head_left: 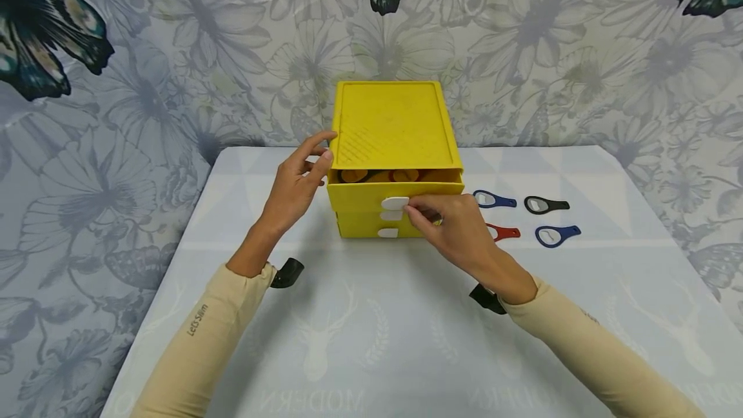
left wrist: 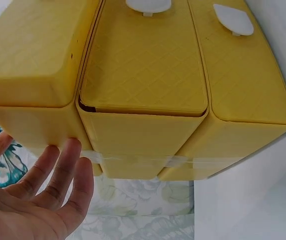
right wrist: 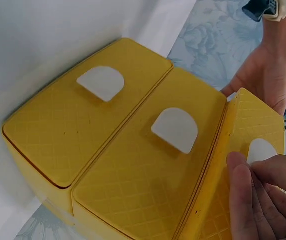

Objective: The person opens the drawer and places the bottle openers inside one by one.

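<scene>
A yellow three-drawer box (head_left: 395,124) stands on the table, its top drawer (head_left: 356,197) pulled partly out. At the front, my right hand (head_left: 455,221) pinches the white handle (head_left: 395,203) of that drawer between thumb and fingers; in the right wrist view this handle (right wrist: 261,149) is partly hidden by the fingertips. My left hand (head_left: 293,189) rests at the upper left side of the box, fingers spread and only lightly bent. Through the drawer's gap show round orange-and-dark items (head_left: 404,175). The two lower drawers are closed, each with a white handle (right wrist: 175,130).
Right of the box lie several ring-headed bottle openers with plastic handles: a blue one (head_left: 504,201), a black one (head_left: 557,205), a red one (head_left: 507,233) and another blue one (head_left: 558,235). Behind the white table (head_left: 348,315) hangs a flower-patterned backdrop (head_left: 232,50).
</scene>
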Action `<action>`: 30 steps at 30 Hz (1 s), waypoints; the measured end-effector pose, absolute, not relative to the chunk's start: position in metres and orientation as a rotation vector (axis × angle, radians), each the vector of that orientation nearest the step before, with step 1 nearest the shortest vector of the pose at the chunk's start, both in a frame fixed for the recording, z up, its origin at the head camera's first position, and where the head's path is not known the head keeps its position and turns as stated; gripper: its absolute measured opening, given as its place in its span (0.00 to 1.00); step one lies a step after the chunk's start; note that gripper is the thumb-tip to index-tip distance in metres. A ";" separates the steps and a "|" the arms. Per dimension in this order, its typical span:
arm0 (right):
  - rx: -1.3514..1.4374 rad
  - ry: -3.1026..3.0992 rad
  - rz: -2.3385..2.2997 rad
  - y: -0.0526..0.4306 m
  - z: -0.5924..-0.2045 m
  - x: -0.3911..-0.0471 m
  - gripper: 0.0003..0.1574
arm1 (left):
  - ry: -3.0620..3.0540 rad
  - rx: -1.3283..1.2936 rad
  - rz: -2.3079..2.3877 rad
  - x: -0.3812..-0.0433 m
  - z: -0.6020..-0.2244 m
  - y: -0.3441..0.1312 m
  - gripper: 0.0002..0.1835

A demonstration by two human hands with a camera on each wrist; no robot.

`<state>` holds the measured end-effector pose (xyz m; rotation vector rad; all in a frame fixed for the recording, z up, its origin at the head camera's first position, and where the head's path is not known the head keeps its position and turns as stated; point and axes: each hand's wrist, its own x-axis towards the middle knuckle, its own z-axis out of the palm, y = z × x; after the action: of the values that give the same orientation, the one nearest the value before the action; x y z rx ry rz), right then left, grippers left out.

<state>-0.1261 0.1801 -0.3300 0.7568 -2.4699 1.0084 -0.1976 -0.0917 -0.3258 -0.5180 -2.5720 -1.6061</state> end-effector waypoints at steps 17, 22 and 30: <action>0.699 -2.479 1.025 0.178 -0.330 -0.150 0.06 | -2.580 -0.489 -1.617 -0.199 -0.326 -0.091 0.25; 0.681 -2.494 1.047 0.178 -0.330 -0.151 0.06 | -2.577 -0.486 -1.612 -0.198 -0.325 -0.091 0.25; 0.638 -2.523 1.070 0.181 -0.332 -0.148 0.07 | -2.581 -0.492 -1.609 -0.198 -0.326 -0.090 0.25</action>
<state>-0.1481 0.1808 -0.3321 0.6378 -2.5234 1.0698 -0.1982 -0.0904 -0.3256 -0.4922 -2.5813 -1.6085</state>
